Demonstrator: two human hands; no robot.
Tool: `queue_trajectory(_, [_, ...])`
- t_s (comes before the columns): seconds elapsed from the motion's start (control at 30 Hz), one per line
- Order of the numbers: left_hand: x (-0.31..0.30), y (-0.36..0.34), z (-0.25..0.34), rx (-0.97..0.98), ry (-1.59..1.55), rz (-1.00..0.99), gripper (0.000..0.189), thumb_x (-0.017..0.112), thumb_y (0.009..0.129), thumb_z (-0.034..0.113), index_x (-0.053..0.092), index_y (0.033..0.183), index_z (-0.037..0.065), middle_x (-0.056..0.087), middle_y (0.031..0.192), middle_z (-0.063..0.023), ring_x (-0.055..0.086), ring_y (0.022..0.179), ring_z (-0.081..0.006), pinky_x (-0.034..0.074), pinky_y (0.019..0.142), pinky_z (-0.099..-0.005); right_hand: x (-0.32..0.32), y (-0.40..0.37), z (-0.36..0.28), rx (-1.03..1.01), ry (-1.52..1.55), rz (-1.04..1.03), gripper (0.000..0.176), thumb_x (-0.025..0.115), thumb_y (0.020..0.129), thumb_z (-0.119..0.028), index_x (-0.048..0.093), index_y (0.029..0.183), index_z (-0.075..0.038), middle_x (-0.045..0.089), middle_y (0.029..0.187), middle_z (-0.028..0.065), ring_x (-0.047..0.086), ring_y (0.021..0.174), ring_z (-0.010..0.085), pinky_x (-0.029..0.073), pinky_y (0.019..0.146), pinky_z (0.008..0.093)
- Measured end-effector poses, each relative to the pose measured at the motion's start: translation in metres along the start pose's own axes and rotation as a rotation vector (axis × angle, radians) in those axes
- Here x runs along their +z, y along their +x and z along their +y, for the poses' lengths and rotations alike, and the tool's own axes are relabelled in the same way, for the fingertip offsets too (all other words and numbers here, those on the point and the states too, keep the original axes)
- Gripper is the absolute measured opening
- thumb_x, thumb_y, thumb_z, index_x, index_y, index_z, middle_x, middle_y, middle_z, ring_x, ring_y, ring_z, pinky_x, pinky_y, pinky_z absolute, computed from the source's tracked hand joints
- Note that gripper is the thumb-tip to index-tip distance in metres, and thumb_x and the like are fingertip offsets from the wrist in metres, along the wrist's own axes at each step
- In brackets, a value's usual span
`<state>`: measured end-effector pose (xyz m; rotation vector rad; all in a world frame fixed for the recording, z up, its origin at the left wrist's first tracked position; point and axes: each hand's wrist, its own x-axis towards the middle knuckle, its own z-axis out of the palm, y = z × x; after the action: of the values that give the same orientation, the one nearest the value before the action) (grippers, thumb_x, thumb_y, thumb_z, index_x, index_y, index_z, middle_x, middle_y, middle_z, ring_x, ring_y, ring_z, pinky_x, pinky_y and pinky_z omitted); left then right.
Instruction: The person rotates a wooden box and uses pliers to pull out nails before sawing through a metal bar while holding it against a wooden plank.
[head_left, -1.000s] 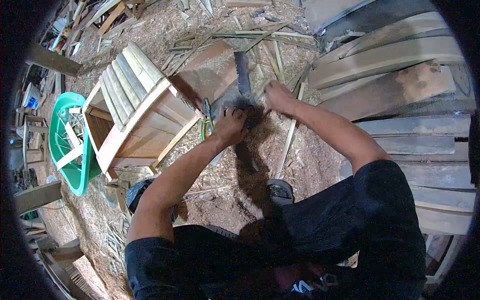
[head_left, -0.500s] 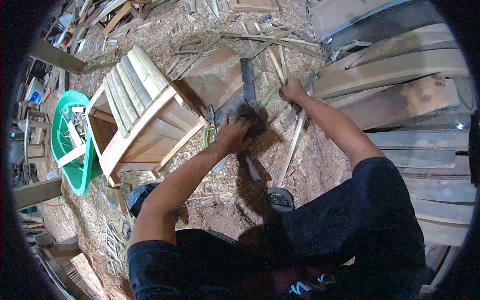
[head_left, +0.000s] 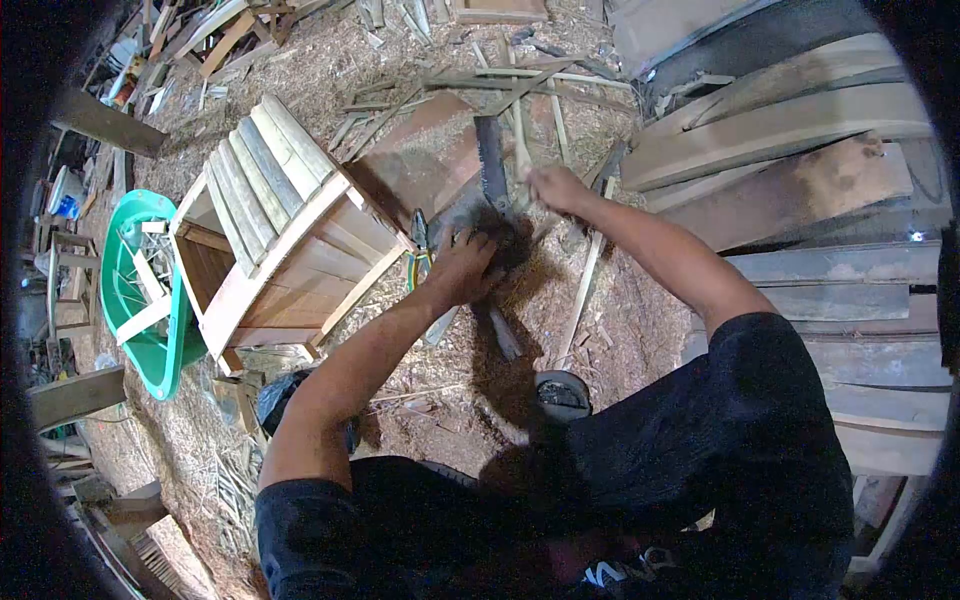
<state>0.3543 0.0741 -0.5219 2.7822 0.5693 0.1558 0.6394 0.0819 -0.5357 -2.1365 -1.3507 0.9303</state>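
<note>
My right hand is closed around a thin wooden strip, slightly blurred, that reaches away from me just right of a saw blade. My left hand is low, with bent fingers over a dark, shadowed thing near the lower end of the saw; what lies under the fingers is hidden. Pliers with yellow and green handles lie just left of my left hand. Another pale strip slants across the ground below my right hand.
A slatted wooden piece stands at left, beside a green tub holding wood offcuts. Loose strips lie on the sawdust-covered ground ahead. Stacked boards fill the right side. My foot is below.
My right hand has moved left, towards the saw blade, bringing the strip with it. My left hand has stayed in nearly the same place.
</note>
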Motion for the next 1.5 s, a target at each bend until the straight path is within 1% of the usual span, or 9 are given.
queue_trajectory(0.03, [0.003, 0.000, -0.002, -0.004, -0.006, 0.012, 0.048, 0.061, 0.088, 0.037, 0.056, 0.124, 0.005, 0.056, 0.124, -0.0184, 0.048, 0.122, -0.0388, 0.025, 0.109, -0.0610, -0.003, -0.001, -0.001, -0.207, -0.145, 0.007, 0.044, 0.050, 0.097, -0.035, 0.066, 0.081, 0.003, 0.063, 0.066, 0.0220, 0.064, 0.064, 0.0397, 0.051, 0.066, 0.0470])
queue_trajectory(0.13, [-0.001, 0.015, -0.009, -0.083, -0.168, 0.114, 0.045, 0.060, 0.090, 0.033, 0.055, 0.123, 0.003, 0.055, 0.125, -0.0187, 0.046, 0.124, -0.0374, 0.025, 0.109, -0.0603, -0.012, 0.007, -0.005, -0.235, -0.288, 0.186, 0.038, 0.055, 0.093, -0.033, 0.065, 0.087, 0.003, 0.064, 0.077, 0.0286, 0.064, 0.077, 0.0457, 0.051, 0.074, 0.0495])
queue_trajectory(0.33, [-0.018, 0.091, -0.016, -0.294, -0.019, 0.386, 0.057, 0.059, 0.090, 0.037, 0.045, 0.133, 0.003, 0.043, 0.139, -0.0201, 0.041, 0.130, -0.0379, 0.029, 0.109, -0.0545, -0.023, 0.019, -0.022, -0.171, -0.359, 0.073, 0.046, 0.054, 0.090, -0.036, 0.061, 0.114, 0.003, 0.065, 0.104, 0.0292, 0.063, 0.099, 0.0448, 0.050, 0.089, 0.0499])
queue_trajectory(0.47, [0.013, 0.106, -0.028, -0.446, -0.103, 0.276, 0.069, 0.059, 0.089, 0.039, 0.035, 0.140, 0.000, 0.038, 0.144, -0.0214, 0.035, 0.136, -0.0387, 0.026, 0.112, -0.0549, 0.002, 0.030, -0.018, -0.188, -0.233, 0.003, 0.059, 0.063, 0.084, -0.042, 0.054, 0.116, 0.007, 0.063, 0.107, 0.0330, 0.063, 0.102, 0.0456, 0.051, 0.088, 0.0503])
queue_trajectory(0.67, [0.021, 0.080, -0.022, -0.405, -0.177, 0.229, 0.072, 0.059, 0.090, 0.037, 0.031, 0.143, -0.002, 0.033, 0.148, -0.0230, 0.029, 0.140, -0.0412, 0.019, 0.115, -0.0551, -0.021, 0.011, -0.022, -0.501, -0.679, 0.525, 0.042, 0.058, 0.087, -0.023, 0.050, 0.117, 0.006, 0.054, 0.114, 0.0287, 0.056, 0.103, 0.0442, 0.045, 0.088, 0.0519])
queue_trajectory(0.77, [0.005, 0.063, -0.017, -0.351, -0.188, 0.160, 0.070, 0.059, 0.091, 0.035, 0.031, 0.143, -0.002, 0.031, 0.150, -0.0228, 0.029, 0.139, -0.0417, 0.018, 0.116, -0.0549, -0.022, 0.017, -0.008, -0.334, -0.629, 0.249, 0.030, 0.056, 0.086, -0.015, 0.053, 0.109, 0.004, 0.052, 0.108, 0.0240, 0.056, 0.100, 0.0406, 0.045, 0.085, 0.0515])
queue_trajectory(0.87, [0.000, 0.052, -0.015, -0.300, -0.154, 0.128, 0.069, 0.059, 0.091, 0.035, 0.031, 0.144, -0.001, 0.030, 0.150, -0.0237, 0.029, 0.140, -0.0409, 0.017, 0.116, -0.0559, -0.004, 0.007, 0.014, -0.468, -0.666, 0.151, 0.027, 0.057, 0.086, -0.015, 0.053, 0.107, 0.002, 0.052, 0.109, 0.0234, 0.056, 0.100, 0.0410, 0.045, 0.086, 0.0519])
queue_trajectory(1.3, [0.019, 0.195, -0.055, -0.534, -0.086, 0.217, 0.078, 0.039, 0.096, 0.051, 0.018, 0.152, 0.001, 0.018, 0.159, -0.0182, 0.013, 0.148, -0.0340, 0.007, 0.118, -0.0587, -0.057, 0.099, 0.012, -0.184, -0.439, 0.297, 0.037, 0.054, 0.085, -0.013, 0.051, 0.116, 0.007, 0.058, 0.108, 0.0335, 0.057, 0.102, 0.0483, 0.046, 0.092, 0.0532])
queue_trajectory(1.5, [0.029, 0.200, -0.053, -0.564, 0.044, 0.159, 0.080, 0.033, 0.097, 0.055, 0.015, 0.153, 0.000, 0.011, 0.160, -0.0204, 0.009, 0.149, -0.0354, 0.005, 0.116, -0.0626, -0.052, 0.142, 0.005, -0.300, -0.793, 0.507, 0.039, 0.055, 0.083, -0.014, 0.060, 0.120, 0.000, 0.053, 0.128, 0.0293, 0.046, 0.125, 0.0416, 0.036, 0.107, 0.0524])
